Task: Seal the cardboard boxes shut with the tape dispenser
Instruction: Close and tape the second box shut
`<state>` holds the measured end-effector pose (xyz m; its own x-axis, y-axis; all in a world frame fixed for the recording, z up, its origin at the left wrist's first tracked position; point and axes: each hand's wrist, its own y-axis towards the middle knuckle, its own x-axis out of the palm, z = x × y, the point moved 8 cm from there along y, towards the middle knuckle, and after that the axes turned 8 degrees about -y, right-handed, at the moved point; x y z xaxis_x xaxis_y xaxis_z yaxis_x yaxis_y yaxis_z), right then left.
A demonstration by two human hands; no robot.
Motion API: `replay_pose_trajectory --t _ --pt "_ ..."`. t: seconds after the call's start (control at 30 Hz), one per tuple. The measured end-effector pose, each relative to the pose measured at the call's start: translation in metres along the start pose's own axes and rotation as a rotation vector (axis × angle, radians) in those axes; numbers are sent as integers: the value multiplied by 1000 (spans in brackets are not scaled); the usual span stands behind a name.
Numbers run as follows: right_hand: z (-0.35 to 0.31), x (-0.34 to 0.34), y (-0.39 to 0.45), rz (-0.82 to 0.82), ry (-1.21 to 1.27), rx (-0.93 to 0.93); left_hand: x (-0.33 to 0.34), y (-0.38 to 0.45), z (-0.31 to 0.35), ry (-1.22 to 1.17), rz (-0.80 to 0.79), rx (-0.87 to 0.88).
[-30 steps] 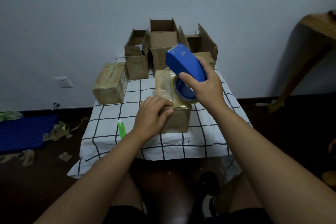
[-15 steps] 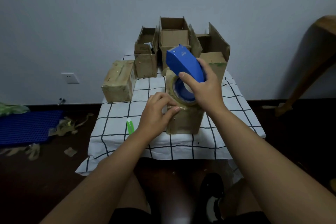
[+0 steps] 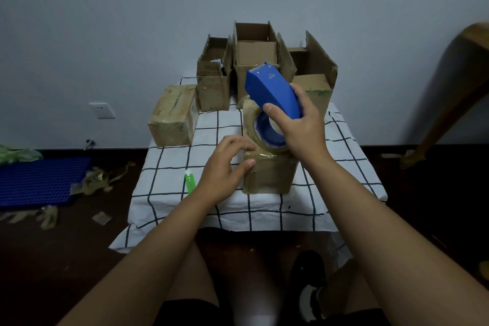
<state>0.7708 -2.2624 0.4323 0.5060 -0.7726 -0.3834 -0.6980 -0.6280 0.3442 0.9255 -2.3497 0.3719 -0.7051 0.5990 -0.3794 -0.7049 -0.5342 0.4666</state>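
A tape-wrapped cardboard box (image 3: 267,174) stands near the front of the checked tablecloth (image 3: 211,127). My right hand (image 3: 301,130) grips the blue tape dispenser (image 3: 272,92) over the box top, its tape roll (image 3: 267,135) resting on the box. My left hand (image 3: 225,167) holds the box's near left corner, thumb on the front face and fingers curled over the top edge. A second taped box (image 3: 172,116) lies at the left. Three open boxes stand at the back: left (image 3: 213,74), middle (image 3: 255,47), right (image 3: 312,71).
A green utility knife (image 3: 190,180) lies on the cloth left of my left hand. A blue plastic mat (image 3: 39,180) and crumpled tape scraps (image 3: 98,180) lie on the dark floor at left. A wooden furniture leg (image 3: 449,103) rises at right. My knees are under the table's front edge.
My head view shifted slightly, so the table sits further right in frame. My left hand slid a little down the box's near corner. The dispenser stays on the box top.
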Motion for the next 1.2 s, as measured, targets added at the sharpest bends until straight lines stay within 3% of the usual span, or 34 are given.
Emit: replay_pose_trajectory --t 0.13,0.2,0.27,0.37,0.57,0.83,1.2 --pt "1 -1 0 9 18 7 -12 -23 -24 -225 292 -285" --pt "1 -1 0 12 22 2 -16 -42 -26 -150 472 -325" --pt "1 0 0 10 25 -2 -13 -56 -19 -92 551 -279" --pt "1 0 -1 10 31 -7 5 -66 -6 -70 483 -212" --pt "-2 -2 -2 10 31 -29 23 -66 2 -66 409 -256" --pt "1 -1 0 -16 41 -30 23 -57 6 -13 436 -327" --pt "0 2 1 -38 31 -30 9 -43 13 191 438 -221"
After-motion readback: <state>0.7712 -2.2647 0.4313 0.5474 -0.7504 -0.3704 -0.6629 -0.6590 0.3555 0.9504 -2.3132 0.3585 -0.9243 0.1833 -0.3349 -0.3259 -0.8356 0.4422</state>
